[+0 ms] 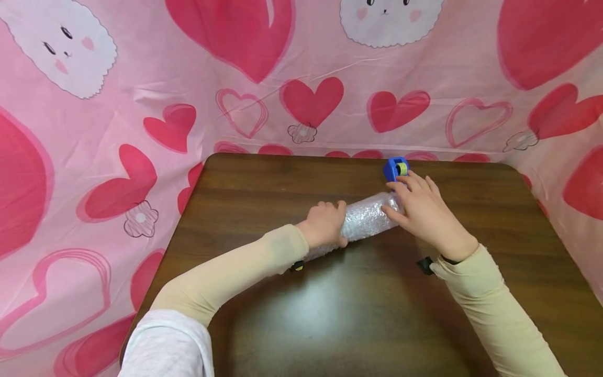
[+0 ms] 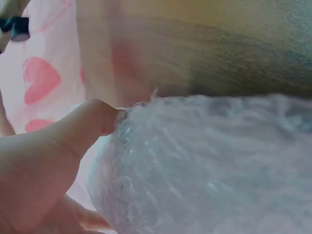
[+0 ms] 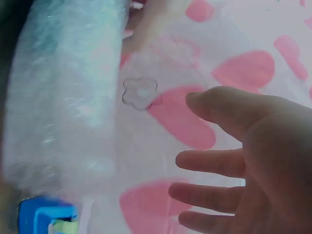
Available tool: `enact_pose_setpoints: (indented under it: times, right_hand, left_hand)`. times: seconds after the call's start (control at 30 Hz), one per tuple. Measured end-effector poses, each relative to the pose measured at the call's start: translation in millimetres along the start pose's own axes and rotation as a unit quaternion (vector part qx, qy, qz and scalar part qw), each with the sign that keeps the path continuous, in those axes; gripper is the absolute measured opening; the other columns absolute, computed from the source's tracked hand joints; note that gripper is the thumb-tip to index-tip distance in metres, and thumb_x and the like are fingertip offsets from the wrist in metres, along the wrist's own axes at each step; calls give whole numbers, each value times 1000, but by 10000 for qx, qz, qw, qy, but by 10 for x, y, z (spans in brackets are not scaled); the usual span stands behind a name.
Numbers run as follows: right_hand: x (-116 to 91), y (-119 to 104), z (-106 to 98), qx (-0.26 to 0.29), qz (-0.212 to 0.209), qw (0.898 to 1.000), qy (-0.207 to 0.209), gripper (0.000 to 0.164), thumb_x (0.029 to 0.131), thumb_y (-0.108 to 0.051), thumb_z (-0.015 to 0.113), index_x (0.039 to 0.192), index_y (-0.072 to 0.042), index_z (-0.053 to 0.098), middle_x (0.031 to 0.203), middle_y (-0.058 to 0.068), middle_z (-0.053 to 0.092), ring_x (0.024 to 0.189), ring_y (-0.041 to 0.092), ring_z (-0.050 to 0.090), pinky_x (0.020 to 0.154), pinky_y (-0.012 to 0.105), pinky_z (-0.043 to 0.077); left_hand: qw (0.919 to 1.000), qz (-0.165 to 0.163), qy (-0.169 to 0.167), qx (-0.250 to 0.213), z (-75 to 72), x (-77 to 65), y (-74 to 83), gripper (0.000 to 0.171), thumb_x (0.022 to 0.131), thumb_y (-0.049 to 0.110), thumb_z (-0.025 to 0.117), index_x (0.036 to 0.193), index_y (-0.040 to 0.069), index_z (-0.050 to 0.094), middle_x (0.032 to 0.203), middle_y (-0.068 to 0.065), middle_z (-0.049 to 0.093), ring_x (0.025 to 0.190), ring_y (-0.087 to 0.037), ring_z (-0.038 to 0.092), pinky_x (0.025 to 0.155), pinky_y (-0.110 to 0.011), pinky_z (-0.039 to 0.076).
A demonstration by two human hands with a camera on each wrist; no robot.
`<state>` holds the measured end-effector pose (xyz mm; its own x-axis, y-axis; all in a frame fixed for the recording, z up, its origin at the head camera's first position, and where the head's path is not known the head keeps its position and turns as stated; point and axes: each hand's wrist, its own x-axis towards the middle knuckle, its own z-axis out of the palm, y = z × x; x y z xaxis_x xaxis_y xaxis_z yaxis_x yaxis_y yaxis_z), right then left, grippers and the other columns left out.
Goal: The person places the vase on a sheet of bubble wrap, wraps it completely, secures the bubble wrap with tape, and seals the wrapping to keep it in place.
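Observation:
A roll of clear bubble wrap [image 1: 369,215] lies slantwise over the brown table, its right end farther back. My left hand [image 1: 324,225] grips it around the middle, the thumb on the near side. In the left wrist view, that thumb presses the edge of the bubble wrap [image 2: 204,165]. At the right end hovers my right hand [image 1: 421,209], fingers spread. The right wrist view shows a gap between this hand [image 3: 243,161] and the bubble wrap [image 3: 63,102], with nothing in its fingers. A blue tape dispenser [image 1: 392,169] stands just beyond the right fingertips.
The brown wooden table [image 1: 311,314] has rounded corners. A pink cloth [image 1: 226,57] printed with hearts hangs behind it and along both sides. Small black wrist gear [image 1: 425,265] sticks out under the right sleeve.

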<state>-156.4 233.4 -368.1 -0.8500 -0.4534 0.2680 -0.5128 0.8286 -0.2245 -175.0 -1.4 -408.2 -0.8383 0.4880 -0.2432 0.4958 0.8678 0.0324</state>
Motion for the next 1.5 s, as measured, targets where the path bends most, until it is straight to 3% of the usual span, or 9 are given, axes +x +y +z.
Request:
enact_pose_setpoints:
  times: [0.13, 0.33, 0.57, 0.67, 0.83, 0.97, 1.17, 1.37, 1.5]
  right_hand:
    - [-58, 89, 26, 95, -24, 9999, 134, 50, 90, -24, 80, 127, 6, 65, 130, 33, 57, 135, 59, 42, 108, 80, 27]
    - [-114, 164, 85, 43, 76, 9999, 77, 49, 90, -24, 81, 125, 5, 65, 129, 34, 58, 134, 60, 42, 106, 79, 30]
    - [-123, 256, 158, 77, 105, 9998, 136, 43, 91, -22, 79, 122, 6, 66, 125, 32, 61, 124, 57, 52, 99, 76, 39]
    - [-98, 358, 203, 47, 343, 9993, 153, 38, 95, -21, 74, 120, 6, 67, 120, 33, 64, 113, 55, 58, 90, 72, 46]
    - [-19, 695, 332, 423, 1162, 9923, -47, 31, 101, -18, 63, 118, 7, 67, 111, 31, 68, 99, 49, 64, 79, 66, 51]
    - [87, 1018, 451, 951, 1889, 9770, -263, 36, 104, -22, 58, 120, 9, 64, 111, 32, 68, 97, 48, 65, 81, 65, 51]
    - [296, 1352, 598, 1724, 2679, 9459, -610, 51, 107, -33, 50, 125, 14, 59, 116, 35, 64, 102, 46, 61, 88, 56, 52]
    - [427, 1484, 674, 2441, 3411, 9048, -740, 56, 106, -43, 53, 113, 12, 62, 74, 6, 53, 67, 24, 54, 57, 33, 45]
    - [477, 1486, 690, 2963, 3606, 8811, -764, 51, 105, -39, 57, 113, 12, 60, 71, -4, 48, 66, 14, 49, 58, 27, 46]
  left_hand:
    - [9971, -231, -300, -657, -37, 46, -95, 97, 87, 56, 76, 153, -4, 36, 118, -17, 71, 106, -33, 69, 84, -42, 58]
    - [9791, -680, -712, -1777, -86, 92, -271, 98, 89, 55, 74, 152, -7, 33, 134, -23, 64, 119, -37, 65, 101, -43, 53]
    - [9656, -851, -977, -2254, -86, 82, -351, 103, 91, 58, 70, 156, -9, 26, 142, -27, 57, 124, -37, 62, 103, -46, 51]
    - [9548, -975, -1089, -2587, -58, 66, -384, 107, 93, 59, 66, 159, -10, 18, 146, -29, 52, 112, -32, 68, 94, -42, 57]
    - [9272, -1046, -1218, -3385, -15, 41, -449, 105, 96, 56, 64, 158, -12, 13, 144, -29, 50, 86, -24, 71, 73, -37, 63]
    - [9149, -1165, -1196, -3676, 18, 40, -445, 105, 95, 56, 66, 158, -12, 16, 143, -28, 49, 100, -26, 68, 68, -35, 63]
    - [9129, -1158, -1073, -3763, 64, 36, -437, 101, 94, 56, 66, 155, -12, 22, 141, -29, 49, 100, -30, 67, 68, -40, 63]
    - [9004, -1143, -1152, -4036, 109, 14, -469, 101, 95, 55, 65, 157, -10, 18, 139, -28, 50, 104, -30, 66, 67, -35, 63]
    - [8923, -1162, -1204, -4193, 124, 7, -495, 105, 95, 56, 64, 160, -8, 12, 141, -27, 50, 105, -28, 65, 67, -33, 62]
